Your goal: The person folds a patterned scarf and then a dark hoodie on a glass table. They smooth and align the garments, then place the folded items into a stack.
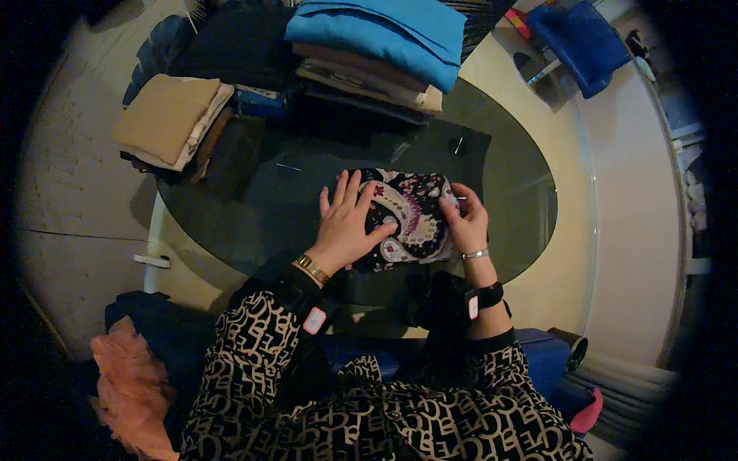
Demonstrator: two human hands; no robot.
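A folded paisley-patterned cloth [412,213], black, cream and purple, lies on the dark oval glass table [242,230]. My left hand [349,227] rests flat on its left part, palm down, with the fingers extended and the thumb spread apart. At the cloth's right edge, my right hand [467,216] pinches the fabric between thumb and fingers. What lies under the right fingers is partly hidden.
Beyond the cloth stands a stack of folded fabrics topped by a bright blue one [380,34]. A smaller stack with a tan cloth [170,118] is at the left. A blue chair [579,46] stands at the upper right; peach ruffled fabric [130,392] lies at the lower left.
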